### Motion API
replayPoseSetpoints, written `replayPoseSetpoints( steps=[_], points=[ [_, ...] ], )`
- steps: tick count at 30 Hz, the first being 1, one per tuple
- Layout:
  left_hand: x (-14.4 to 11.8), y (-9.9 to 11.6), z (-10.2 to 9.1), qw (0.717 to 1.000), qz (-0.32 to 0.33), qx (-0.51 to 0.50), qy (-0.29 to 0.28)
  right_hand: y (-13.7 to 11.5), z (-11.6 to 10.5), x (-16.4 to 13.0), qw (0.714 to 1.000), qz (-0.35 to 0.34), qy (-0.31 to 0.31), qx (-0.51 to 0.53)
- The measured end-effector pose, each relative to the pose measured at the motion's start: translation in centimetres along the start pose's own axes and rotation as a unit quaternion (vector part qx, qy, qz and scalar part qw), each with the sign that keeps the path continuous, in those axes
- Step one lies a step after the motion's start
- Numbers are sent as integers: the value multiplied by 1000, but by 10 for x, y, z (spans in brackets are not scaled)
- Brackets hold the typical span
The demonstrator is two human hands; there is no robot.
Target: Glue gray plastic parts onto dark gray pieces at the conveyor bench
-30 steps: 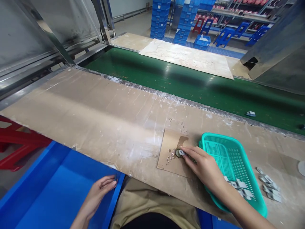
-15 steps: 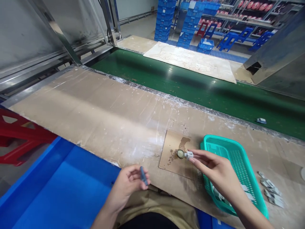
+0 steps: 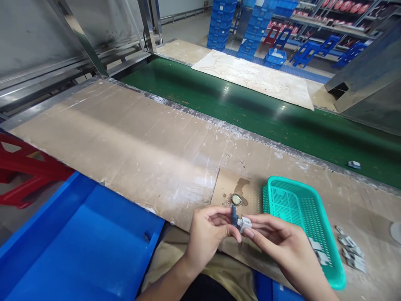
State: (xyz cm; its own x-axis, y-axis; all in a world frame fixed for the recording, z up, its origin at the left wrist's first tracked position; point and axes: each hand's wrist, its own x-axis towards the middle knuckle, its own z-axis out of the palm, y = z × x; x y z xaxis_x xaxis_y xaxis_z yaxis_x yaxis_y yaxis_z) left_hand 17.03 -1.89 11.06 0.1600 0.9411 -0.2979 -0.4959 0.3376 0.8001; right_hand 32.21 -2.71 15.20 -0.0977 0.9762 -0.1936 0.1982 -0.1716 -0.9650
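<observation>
**Two small parts meet at the near edge of the bench**

The left hand pinches a small dark blue plastic piece between thumb and fingertips, its fingers closed tightly around the lower end so that the top stands clear. The right hand holds a small white plastic block at the tips of thumb and forefinger, its other fingers loosely curled. The two parts touch, or very nearly, just above the near edge of the worn brown workbench.

Both parts look light, stiff and smooth. A fingertip pinch on the flat sides should hold them, though being so small they could easily slip or twist if gripped near a corner.

Just beyond the fingers, a small round brass-coloured cap sits on a stained cardboard sheet. To the right of it, a teal perforated plastic tray holds a few more white blocks near its front corner, and a loose heap of grey-white pieces lies toward the bench's right end. Along the far edge runs a green conveyor belt with one small part on it. Below the near edge, on the left, is a blue plastic bin.
</observation>
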Motion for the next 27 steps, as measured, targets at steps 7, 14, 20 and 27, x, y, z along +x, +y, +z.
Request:
replayPoseSetpoints(
  steps=[7, 14, 20, 27],
  points=[
    [-6, 2, 0, 960, 166, 222, 40, 2, -4, 3, 999, 5, -23, -37],
    [5, 6, 1, 919, 250, 304, 35, 3, 0, 14, 997, -4, -36, -68],
    [9, 15, -19, 915, 233, 327, 47, 3, -46, 72, 969, -26, 83, -233],
    [-30, 42, -123, 750, 273, 357, 486, 6, -159, 193, 887, 11, 337, -316]
  ],
)
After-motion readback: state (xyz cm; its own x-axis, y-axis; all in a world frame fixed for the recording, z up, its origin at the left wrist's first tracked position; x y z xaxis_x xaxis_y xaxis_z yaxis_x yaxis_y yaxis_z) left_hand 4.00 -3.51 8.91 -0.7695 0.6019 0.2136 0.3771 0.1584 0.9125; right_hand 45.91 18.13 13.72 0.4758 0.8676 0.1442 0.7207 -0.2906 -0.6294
